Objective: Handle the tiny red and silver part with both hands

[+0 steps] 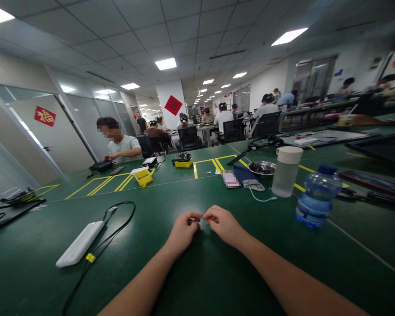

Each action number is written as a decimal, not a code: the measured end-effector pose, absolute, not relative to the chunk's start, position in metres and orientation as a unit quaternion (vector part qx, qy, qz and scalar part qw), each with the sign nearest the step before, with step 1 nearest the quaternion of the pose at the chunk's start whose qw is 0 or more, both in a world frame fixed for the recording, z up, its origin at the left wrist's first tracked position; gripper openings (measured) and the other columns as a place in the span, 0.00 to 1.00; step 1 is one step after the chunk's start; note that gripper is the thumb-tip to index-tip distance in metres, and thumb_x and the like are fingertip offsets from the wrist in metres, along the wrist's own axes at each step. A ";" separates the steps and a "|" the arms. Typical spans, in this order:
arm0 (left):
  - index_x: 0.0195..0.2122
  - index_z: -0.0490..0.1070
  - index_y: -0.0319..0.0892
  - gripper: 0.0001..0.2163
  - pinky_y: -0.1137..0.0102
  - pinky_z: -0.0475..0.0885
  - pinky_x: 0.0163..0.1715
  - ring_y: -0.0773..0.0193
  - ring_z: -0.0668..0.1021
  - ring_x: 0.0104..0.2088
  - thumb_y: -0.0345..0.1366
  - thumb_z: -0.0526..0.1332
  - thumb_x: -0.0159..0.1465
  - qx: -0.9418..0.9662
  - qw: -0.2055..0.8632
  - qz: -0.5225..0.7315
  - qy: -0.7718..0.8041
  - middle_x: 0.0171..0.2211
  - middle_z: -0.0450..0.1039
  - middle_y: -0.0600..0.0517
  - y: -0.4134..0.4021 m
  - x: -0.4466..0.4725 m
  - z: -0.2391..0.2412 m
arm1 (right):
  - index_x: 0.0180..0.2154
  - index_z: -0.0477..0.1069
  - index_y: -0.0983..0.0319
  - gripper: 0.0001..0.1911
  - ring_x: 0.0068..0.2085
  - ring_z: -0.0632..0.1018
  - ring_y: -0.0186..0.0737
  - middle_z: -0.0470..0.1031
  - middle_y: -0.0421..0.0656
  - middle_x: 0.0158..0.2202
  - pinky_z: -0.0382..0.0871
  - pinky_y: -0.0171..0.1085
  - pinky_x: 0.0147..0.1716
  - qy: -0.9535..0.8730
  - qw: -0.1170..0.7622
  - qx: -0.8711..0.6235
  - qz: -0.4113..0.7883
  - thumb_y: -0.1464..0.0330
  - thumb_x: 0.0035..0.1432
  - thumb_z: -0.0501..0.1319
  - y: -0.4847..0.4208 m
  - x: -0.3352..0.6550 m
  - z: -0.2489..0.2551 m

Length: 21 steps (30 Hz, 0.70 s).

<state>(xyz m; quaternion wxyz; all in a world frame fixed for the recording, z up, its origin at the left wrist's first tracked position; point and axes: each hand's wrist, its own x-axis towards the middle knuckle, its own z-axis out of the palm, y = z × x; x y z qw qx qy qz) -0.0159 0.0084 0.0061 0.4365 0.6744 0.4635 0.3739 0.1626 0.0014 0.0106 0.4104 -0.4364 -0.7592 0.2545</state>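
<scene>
Close together over the green table [158, 263], my left hand [183, 230] and my right hand [224, 224] meet at the fingertips. Both are closed in a pinch, thumb against fingers. Something small, with a pale and slightly reddish look, shows between the fingertips, too small and blurred to name. To the left of my hands lies a white power bank [82, 243] with a black cable [120, 235] looped beside it, bearing a yellow tag [91, 257].
On the right stand a frosted bottle [285, 173] and a blue-tinted water bottle [317, 197]. Behind them is a metal bowl [262, 168]. Yellow trays [143, 177] sit further back, near yellow tape lines. Across the table a person [123, 145] sits; others work behind.
</scene>
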 end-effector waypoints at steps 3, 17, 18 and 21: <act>0.45 0.69 0.38 0.16 0.73 0.68 0.34 0.67 0.75 0.33 0.27 0.56 0.54 0.680 0.428 0.389 0.450 0.34 0.74 0.50 0.010 -0.016 0.006 | 0.37 0.74 0.62 0.13 0.33 0.74 0.33 0.72 0.42 0.35 0.67 0.32 0.34 -0.748 0.408 -0.442 0.280 0.79 0.51 0.55 0.001 0.162 0.011; 0.39 0.71 0.37 0.11 0.73 0.68 0.29 0.67 0.76 0.28 0.28 0.58 0.53 0.629 0.483 0.390 0.468 0.28 0.75 0.51 0.004 -0.007 0.009 | 0.34 0.72 0.65 0.09 0.36 0.80 0.42 0.77 0.44 0.33 0.72 0.39 0.39 -0.645 0.423 -0.422 0.477 0.69 0.50 0.58 0.005 0.161 0.012; 0.39 0.71 0.37 0.11 0.74 0.68 0.28 0.67 0.76 0.27 0.28 0.58 0.53 0.626 0.482 0.392 0.471 0.27 0.74 0.51 0.004 -0.007 0.008 | 0.35 0.72 0.65 0.10 0.36 0.80 0.42 0.78 0.45 0.33 0.72 0.39 0.38 -0.635 0.420 -0.429 0.486 0.68 0.49 0.59 0.005 0.161 0.012; 0.39 0.72 0.37 0.11 0.73 0.70 0.31 0.66 0.76 0.30 0.29 0.59 0.54 0.610 0.498 0.408 0.462 0.29 0.76 0.50 0.006 -0.007 0.005 | 0.36 0.72 0.65 0.11 0.36 0.80 0.43 0.78 0.45 0.34 0.73 0.40 0.37 -0.618 0.423 -0.439 0.497 0.68 0.48 0.60 0.006 0.161 0.012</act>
